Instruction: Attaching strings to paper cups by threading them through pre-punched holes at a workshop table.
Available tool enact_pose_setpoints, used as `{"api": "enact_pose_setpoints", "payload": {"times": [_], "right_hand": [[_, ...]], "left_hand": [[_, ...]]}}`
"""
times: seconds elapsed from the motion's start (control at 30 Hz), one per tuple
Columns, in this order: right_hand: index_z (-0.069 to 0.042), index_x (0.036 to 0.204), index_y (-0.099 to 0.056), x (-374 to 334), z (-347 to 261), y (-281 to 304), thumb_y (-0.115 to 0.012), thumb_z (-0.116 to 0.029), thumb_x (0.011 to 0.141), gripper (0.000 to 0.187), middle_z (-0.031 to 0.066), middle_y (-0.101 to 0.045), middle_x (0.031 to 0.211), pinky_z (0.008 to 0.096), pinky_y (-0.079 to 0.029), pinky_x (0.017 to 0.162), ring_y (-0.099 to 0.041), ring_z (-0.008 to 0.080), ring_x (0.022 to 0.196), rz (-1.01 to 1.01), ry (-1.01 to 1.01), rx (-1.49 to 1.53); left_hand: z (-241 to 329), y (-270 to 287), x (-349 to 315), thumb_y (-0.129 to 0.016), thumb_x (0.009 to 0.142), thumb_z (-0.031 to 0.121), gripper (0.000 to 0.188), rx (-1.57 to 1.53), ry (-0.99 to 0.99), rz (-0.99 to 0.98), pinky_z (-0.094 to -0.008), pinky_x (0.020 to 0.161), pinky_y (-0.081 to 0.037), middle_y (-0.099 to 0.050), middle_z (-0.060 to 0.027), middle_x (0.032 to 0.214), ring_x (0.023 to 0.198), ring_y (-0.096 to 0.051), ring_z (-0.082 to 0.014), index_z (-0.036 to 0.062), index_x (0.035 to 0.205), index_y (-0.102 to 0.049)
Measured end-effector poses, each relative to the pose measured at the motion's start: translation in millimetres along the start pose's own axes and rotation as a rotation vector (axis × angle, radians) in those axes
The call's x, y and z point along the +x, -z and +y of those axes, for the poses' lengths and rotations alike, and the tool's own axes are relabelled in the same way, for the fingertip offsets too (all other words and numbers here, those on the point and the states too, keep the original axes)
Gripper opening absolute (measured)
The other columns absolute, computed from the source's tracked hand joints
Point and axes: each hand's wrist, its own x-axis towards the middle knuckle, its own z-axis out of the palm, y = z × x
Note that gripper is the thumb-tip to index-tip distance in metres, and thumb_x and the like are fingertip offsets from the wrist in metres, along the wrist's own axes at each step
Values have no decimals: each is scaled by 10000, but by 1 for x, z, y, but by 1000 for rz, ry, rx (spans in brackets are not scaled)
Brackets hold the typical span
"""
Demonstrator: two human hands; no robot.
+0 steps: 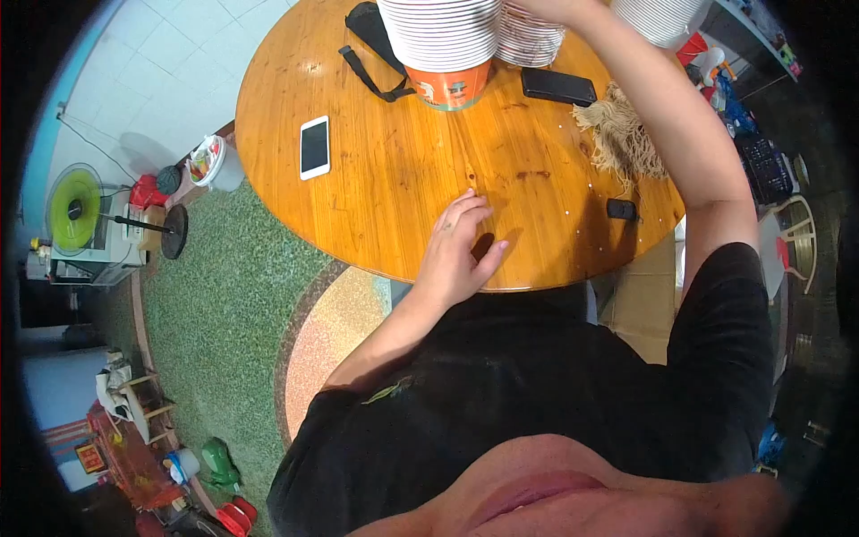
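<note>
My left hand (pixel 459 246) rests at the near edge of the round wooden table (pixel 385 206), fingers stretched out and holding nothing. Up at the top edge, my right hand (pixel 550 7) reaches over a stack of clear, ridged plastic pieces that look like lids (pixel 530 40). Its fingers are cut off by the picture, so their grip is hidden. Just left of that stands a tall stack of nested paper tubs (pixel 447 89), white rims above an orange printed side. Beyond my right forearm is another stack of white-rimmed containers (pixel 664 20).
On the table lie a white phone (pixel 315 148), a black phone (pixel 559 87), a black strap (pixel 371 76), a bundle of beige string (pixel 622 134) and a small black object (pixel 621 209). Left of the table are a white bucket (pixel 217 164) and a standing fan (pixel 76 208).
</note>
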Motion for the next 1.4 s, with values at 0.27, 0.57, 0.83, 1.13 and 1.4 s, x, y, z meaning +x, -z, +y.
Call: {"api": "enact_pose_setpoints", "payload": {"times": [0.27, 0.57, 0.83, 1.13, 1.4], "right_hand": [[-30, 917, -770, 9, -19, -52, -688, -309, 920, 291, 213, -730, 893, 469, -551, 787, -704, 383, 874, 143, -13, -334], [-30, 949, -762, 19, -60, -53, -622, -364, 961, 362, 206, -734, 958, 488, -549, 820, -702, 387, 923, -95, -100, -832], [-16, 981, -754, 30, -23, -57, -605, -345, 974, 361, 228, -728, 1035, 499, -531, 899, -689, 390, 1013, 133, -109, -604], [-34, 958, -760, 24, -58, -50, -558, -232, 945, 283, 220, -742, 935, 527, -562, 825, -730, 377, 905, 120, -176, -896], [-12, 928, -719, 32, -52, -8, -575, -145, 892, 199, 232, -714, 881, 510, -574, 743, -718, 401, 848, 504, 200, -926]], "left_hand": [[3, -1, -2, -811, 815, 97, 413, 13, -10, 25, -481, 1090, -458, -617, -217, 1287, 1312, -550, -422, -20, 1161, -617], [-2, -4, -3, -801, 841, 159, 379, 30, -51, 39, -480, 1091, -450, -623, -216, 1260, 1298, -552, -414, -20, 1133, -637], [-4, -4, -4, -796, 836, 143, 352, 41, -105, 80, -479, 1058, -474, -641, -209, 1228, 1251, -582, -419, -11, 1110, -636], [-3, -7, -4, -789, 822, 119, 333, 69, -127, 93, -483, 1050, -481, -658, -201, 1182, 1250, -587, -420, -9, 1092, -640], [2, -10, 1, -769, 848, 133, 323, 79, -80, 42, -487, 1078, -459, -654, -206, 1203, 1263, -580, -414, -12, 1110, -649]]}}
